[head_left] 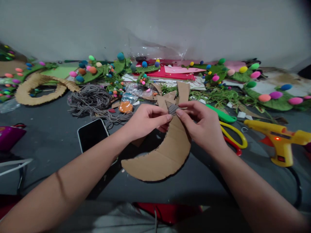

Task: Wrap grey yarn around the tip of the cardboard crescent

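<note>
A brown cardboard crescent lies above the dark table, its rounded belly toward me. Grey yarn is wound around its upper tip. My left hand pinches the left side of the wrapped tip between thumb and fingers. From the right, my right hand presses thumb and forefinger on the same wrapped part. Behind the hands sits a loose heap of grey yarn. Cardboard scraps stand just beyond the tip.
A phone lies left of the crescent. At the right are a yellow glue gun with a lit red light, yellow-and-red handles and a green object. A wrapped ring and leaves with coloured balls line the back.
</note>
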The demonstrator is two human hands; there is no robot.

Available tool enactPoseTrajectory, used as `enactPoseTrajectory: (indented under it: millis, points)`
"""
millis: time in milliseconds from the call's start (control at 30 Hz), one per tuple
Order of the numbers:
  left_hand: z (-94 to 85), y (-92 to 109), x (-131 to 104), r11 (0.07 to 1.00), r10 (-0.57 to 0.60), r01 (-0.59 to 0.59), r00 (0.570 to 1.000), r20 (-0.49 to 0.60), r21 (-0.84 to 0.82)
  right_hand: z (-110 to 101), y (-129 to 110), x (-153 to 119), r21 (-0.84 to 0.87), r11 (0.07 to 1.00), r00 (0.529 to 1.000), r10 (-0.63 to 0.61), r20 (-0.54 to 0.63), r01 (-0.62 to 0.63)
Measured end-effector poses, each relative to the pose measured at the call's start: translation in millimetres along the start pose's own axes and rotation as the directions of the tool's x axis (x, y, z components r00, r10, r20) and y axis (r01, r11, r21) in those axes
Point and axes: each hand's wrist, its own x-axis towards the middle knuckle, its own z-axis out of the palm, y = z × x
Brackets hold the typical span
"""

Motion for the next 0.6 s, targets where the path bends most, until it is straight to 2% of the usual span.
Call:
enactPoseTrajectory:
  millis: [200,333,433,600]
  points:
    - [-1.5,-1.3,0.9,0.999,-0.002,0.003,1.0,0.007,-0.033,-7.9,6.6,5.8,0.052,0.998,0.999,0.025,-0.029,-0.024]
    - [-1.7,-0.9,0.5,1.0,-0.002,0.002,1.0,0.001,-0.013,-8.5,4.3,4.7,0.058,0.997,0.999,0.04,0.023,-0.041]
    - [-1.3,-0.9,0.3,1.0,-0.003,0.003,1.0,0.009,0.002,-6.9,2.3,2.0,0.027,0.999,0.998,0.019,0.058,-0.02]
    - [-0.7,-1.8,0.8,1.0,-0.006,0.006,1.0,0.018,0.008,-5.5,6.8,1.0,-0.118,0.993,0.997,-0.011,0.075,0.02]
